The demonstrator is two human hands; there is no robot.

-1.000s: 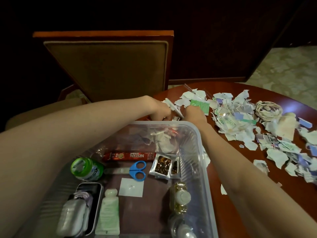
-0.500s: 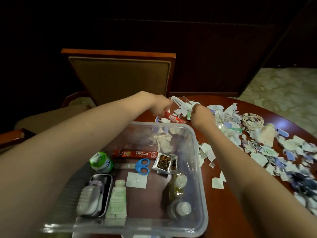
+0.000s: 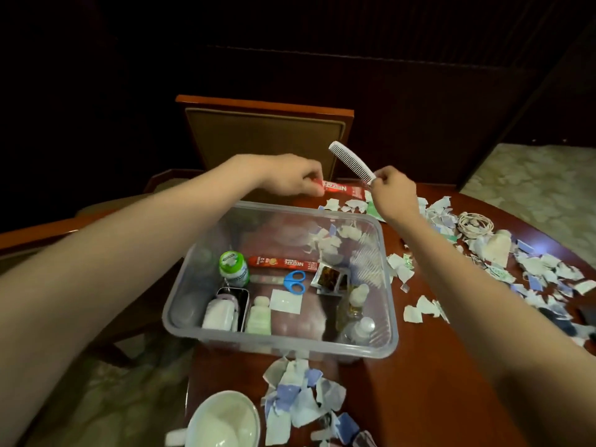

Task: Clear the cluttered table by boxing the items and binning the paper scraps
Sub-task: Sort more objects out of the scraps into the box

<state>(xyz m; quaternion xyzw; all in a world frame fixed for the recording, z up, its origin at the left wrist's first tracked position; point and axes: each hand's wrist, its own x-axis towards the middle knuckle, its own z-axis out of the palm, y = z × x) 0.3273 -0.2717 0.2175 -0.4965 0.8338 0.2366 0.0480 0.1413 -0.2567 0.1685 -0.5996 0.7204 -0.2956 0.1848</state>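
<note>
A clear plastic box (image 3: pixel 388 279) stands on the round wooden table (image 3: pixel 451 375). Inside lie a red coffee stick, blue scissors (image 3: pixel 295 281), a green-capped bottle (image 3: pixel 233 267), small bottles and a few paper scraps. Beyond the box's far rim, my left hand (image 3: pixel 295 179) pinches one end of a second red coffee stick (image 3: pixel 343 189), held level above the table. My right hand (image 3: pixel 392 192) pinches a white comb (image 3: pixel 351 162) by one end, and the comb points up and to the left. Torn paper scraps (image 3: pixel 548 272) cover the table on the right.
More scraps (image 3: pixel 301 400) lie in front of the box beside a white bowl (image 3: pixel 224 421) at the near edge. A coiled white cable (image 3: pixel 475 224) and a pale pouch (image 3: pixel 498 250) sit among the right-hand scraps. A padded chair (image 3: pixel 264 137) stands behind the table.
Both hands have lifted off the far scrap pile: the left now holds the red coffee stick clear of the table and the right has raised the white comb. The view has pulled back.
</note>
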